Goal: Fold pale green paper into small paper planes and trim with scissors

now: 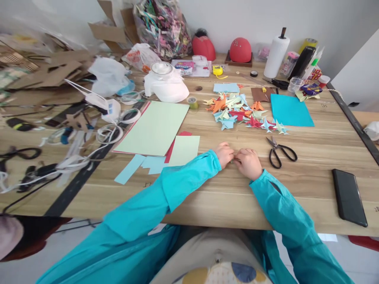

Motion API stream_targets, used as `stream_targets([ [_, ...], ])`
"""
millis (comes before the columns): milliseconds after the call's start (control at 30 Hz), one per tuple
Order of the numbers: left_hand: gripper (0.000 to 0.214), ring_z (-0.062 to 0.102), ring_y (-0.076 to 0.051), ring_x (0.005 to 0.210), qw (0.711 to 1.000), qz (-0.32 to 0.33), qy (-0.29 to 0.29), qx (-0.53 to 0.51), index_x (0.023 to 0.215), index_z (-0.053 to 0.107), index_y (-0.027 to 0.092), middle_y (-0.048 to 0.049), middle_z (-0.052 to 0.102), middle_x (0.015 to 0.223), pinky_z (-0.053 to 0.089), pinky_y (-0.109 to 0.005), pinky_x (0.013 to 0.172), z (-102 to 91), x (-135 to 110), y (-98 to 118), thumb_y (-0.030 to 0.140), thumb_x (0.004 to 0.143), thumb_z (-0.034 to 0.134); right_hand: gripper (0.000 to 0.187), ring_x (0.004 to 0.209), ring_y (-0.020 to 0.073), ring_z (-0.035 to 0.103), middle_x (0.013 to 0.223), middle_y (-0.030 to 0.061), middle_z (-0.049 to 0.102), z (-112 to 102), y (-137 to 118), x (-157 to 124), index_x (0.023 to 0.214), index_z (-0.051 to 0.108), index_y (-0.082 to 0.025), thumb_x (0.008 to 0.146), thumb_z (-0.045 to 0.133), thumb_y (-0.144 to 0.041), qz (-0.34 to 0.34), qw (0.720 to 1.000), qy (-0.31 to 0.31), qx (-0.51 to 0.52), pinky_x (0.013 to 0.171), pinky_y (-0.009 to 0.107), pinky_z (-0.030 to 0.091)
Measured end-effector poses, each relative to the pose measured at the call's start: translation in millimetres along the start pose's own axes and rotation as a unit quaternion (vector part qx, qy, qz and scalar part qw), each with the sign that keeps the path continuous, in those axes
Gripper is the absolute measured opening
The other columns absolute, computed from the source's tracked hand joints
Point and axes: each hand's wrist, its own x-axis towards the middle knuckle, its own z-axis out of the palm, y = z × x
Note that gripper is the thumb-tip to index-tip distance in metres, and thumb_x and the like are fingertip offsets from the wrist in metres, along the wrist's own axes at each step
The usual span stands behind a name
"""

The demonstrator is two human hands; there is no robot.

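While my left hand point(224, 154) and right hand point(248, 162) pinch a small piece point(236, 159), mostly hidden, between fingertips near the scissors point(276, 147), I judge that uneven finger pressure could bend it askew.

Loose turquoise sleeves point(189, 173), a slit point(276, 188) near the right cuff point(260, 182), beige top point(219, 242), navy and mustard patches point(244, 272), perhaps printed.

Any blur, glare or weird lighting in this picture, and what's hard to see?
Head view: light soft and fairly even, no strong glare; cardboard scraps at far left look smeared, scissors crisper. Head view again: the left hand and right hand mostly hide the small piece between them.
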Motion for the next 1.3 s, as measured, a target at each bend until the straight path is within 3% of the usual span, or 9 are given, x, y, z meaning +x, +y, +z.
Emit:
stream_targets([
  [200, 0.026, 0.051, -0.016, 0.067, 0.997, -0.03, 0.07, 0.018, 0.071, 0.064, 0.015, -0.0062, 0.058, 0.065, 0.035, -0.034, 0.071, 14.8, -18.5, -7.7, 0.023, 0.083, 0.043, 0.021, 0.075, 0.0167, 0.044, 0.074, 0.004, 0.06, 3.3, 0.6, -1.2, 0.07, 0.064, -0.018, 0.085, 0.049, -0.021, -0.069, 0.995, 0.018, -0.076, 0.071, 0.032, 0.025],
  [367, 0.027, 0.05, -0.016, 0.068, 0.991, -0.04, 0.124, 0.016, 0.078, 0.065, 0.017, -0.0055, 0.061, 0.067, 0.035, -0.033, 0.07, 22.9, -34.4, -15.3, 0.023, 0.086, 0.04, 0.022, 0.076, 0.0161, 0.043, 0.074, 0.0033, 0.059, 5.8, 3.2, -1.7, 0.068, 0.061, -0.017, 0.085, 0.048, -0.02, -0.095, 0.992, 0.03, -0.082, 0.072, 0.032, 0.025],
  [533, 0.025, 0.051, -0.016, 0.071, 0.993, -0.029, 0.113, -0.002, 0.086, 0.064, 0.016, -0.0066, 0.063, 0.076, 0.034, -0.034, 0.071, 19.5, -29.0, -13.5, 0.022, 0.087, 0.04, 0.02, 0.078, 0.016, 0.042, 0.074, 0.0033, 0.059, 4.7, 4.0, -1.1, 0.072, 0.062, -0.018, 0.086, 0.048, -0.018, -0.104, 0.992, 0.017, -0.072, 0.074, 0.031, 0.025],
  [700, 0.028, 0.049, -0.017, 0.072, 0.995, -0.035, 0.09, -0.014, 0.073, 0.062, 0.015, -0.0066, 0.06, 0.071, 0.032, -0.034, 0.065, 18.7, -22.9, -8.6, 0.021, 0.087, 0.038, 0.018, 0.078, 0.0158, 0.042, 0.077, 0.0029, 0.059, 1.9, 3.2, -0.3, 0.074, 0.062, -0.018, 0.085, 0.049, -0.017, -0.108, 0.992, 0.008, -0.067, 0.075, 0.03, 0.025],
  [967, 0.034, 0.047, -0.016, 0.065, 0.992, -0.064, 0.104, -0.031, 0.067, 0.059, 0.015, -0.0055, 0.057, 0.065, 0.034, -0.033, 0.064, 11.1, -23.4, -1.9, 0.022, 0.089, 0.034, 0.015, 0.077, 0.0162, 0.042, 0.076, 0.0028, 0.059, -2.6, 1.2, 1.2, 0.074, 0.062, -0.018, 0.083, 0.051, -0.015, -0.116, 0.991, -0.007, -0.063, 0.075, 0.031, 0.026],
  [1167, 0.036, 0.045, -0.015, 0.059, 0.987, -0.065, 0.146, -0.004, 0.058, 0.054, 0.016, -0.0038, 0.054, 0.057, 0.039, -0.033, 0.066, 7.0, -23.3, 4.4, 0.016, 0.088, 0.035, 0.014, 0.076, 0.0162, 0.042, 0.075, 0.0023, 0.059, -4.7, 0.7, 2.0, 0.074, 0.061, -0.018, 0.083, 0.051, -0.015, -0.121, 0.99, -0.013, -0.068, 0.074, 0.031, 0.027],
  [1300, 0.025, 0.049, -0.014, 0.064, 0.98, -0.04, 0.194, 0.019, 0.072, 0.059, 0.016, -0.0026, 0.06, 0.066, 0.042, -0.035, 0.077, 3.6, -33.6, 6.0, 0.013, 0.087, 0.04, 0.016, 0.077, 0.0161, 0.043, 0.075, 0.0025, 0.06, -5.3, -0.4, 1.2, 0.077, 0.062, -0.018, 0.086, 0.049, -0.016, -0.134, 0.988, 0.0, -0.073, 0.075, 0.032, 0.028],
])
